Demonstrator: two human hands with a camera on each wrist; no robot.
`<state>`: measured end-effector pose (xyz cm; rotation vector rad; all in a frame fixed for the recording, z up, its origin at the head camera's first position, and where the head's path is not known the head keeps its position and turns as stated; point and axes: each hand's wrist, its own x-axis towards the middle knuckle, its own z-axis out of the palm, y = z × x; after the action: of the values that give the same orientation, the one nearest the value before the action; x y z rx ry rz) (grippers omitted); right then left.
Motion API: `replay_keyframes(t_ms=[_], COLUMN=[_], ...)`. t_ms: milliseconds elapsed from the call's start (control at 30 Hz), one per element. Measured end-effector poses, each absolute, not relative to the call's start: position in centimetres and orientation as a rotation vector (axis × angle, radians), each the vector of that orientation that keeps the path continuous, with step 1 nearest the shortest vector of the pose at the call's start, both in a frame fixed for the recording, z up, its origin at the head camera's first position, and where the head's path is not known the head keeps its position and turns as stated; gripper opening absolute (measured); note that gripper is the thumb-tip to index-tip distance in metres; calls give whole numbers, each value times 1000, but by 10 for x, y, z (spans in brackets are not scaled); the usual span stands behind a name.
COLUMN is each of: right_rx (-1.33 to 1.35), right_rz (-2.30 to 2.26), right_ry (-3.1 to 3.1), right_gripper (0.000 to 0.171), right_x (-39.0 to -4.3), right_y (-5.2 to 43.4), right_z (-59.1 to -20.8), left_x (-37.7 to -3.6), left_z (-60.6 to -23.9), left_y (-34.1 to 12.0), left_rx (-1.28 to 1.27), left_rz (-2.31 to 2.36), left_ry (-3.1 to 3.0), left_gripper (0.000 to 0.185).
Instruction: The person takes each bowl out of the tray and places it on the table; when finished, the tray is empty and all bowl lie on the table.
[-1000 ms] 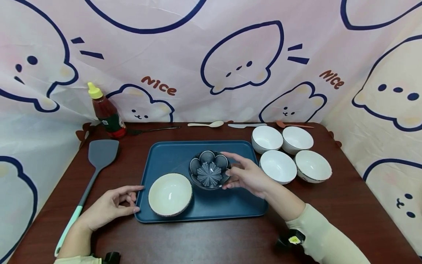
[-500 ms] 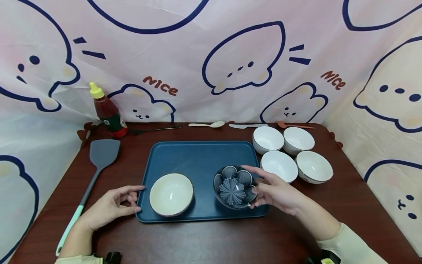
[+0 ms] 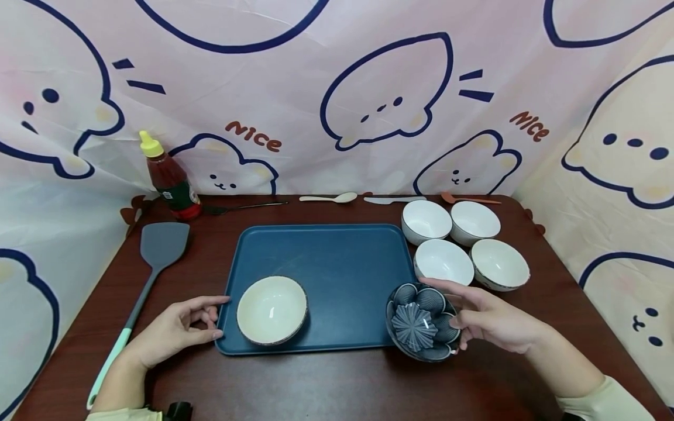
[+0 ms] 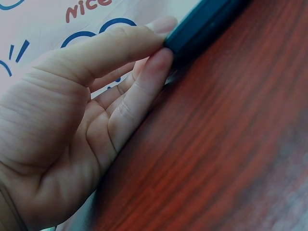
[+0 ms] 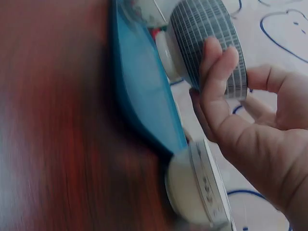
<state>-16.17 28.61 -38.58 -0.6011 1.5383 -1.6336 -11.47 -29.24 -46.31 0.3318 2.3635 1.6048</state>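
My right hand (image 3: 500, 318) holds a dark blue-grey bowl (image 3: 413, 327) by its right side, thumb at the rim and fingers under the outer wall. The bowl has a petal pattern inside and is raised over the tray's front right corner. In the right wrist view, the bowl's outside (image 5: 192, 48) shows a fine grid pattern, and it is tilted. My left hand (image 3: 176, 327) touches the left edge of a blue tray (image 3: 342, 251) with the tips of its extended index finger and thumb. On the tray's left part sits a cream bowl (image 3: 272, 310).
Several white bowls (image 3: 444, 263) stand close together right of the tray. A grey spatula (image 3: 163, 245) with a mint handle lies at left, near a red sauce bottle (image 3: 174, 181). Along the back lie a dark utensil (image 3: 247, 206), a spoon (image 3: 337, 198), a knife (image 3: 392, 200) and a brown utensil (image 3: 468, 200).
The dark bowl, in my right hand, has moved right and toward me, from mid-tray to over the front right corner. My left hand stays at the tray's edge.
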Motion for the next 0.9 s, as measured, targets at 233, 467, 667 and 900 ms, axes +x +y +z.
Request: replay_keyframes(t_ms=[233, 467, 667, 900], right_rx=[-638, -714, -699, -707], right_rz=[-1574, -1549, -1532, -1513], right_ry=[1567, 1532, 1546, 1604], right_gripper=[66, 65, 64, 65], right_x=[-164, -167, -170, -173], right_y=[320, 346, 357, 364], right_z=[-386, -393, -398, -403], left_x=[-115, -115, -115, -115], left_z=[-465, -465, -464, -465], left_y=[-292, -292, -292, -292], left_rx=[332, 322, 314, 331], left_rz=[1605, 1614, 1606, 1598], left_ry=[2370, 2370, 2375, 2390], left_gripper=[59, 60, 60, 59])
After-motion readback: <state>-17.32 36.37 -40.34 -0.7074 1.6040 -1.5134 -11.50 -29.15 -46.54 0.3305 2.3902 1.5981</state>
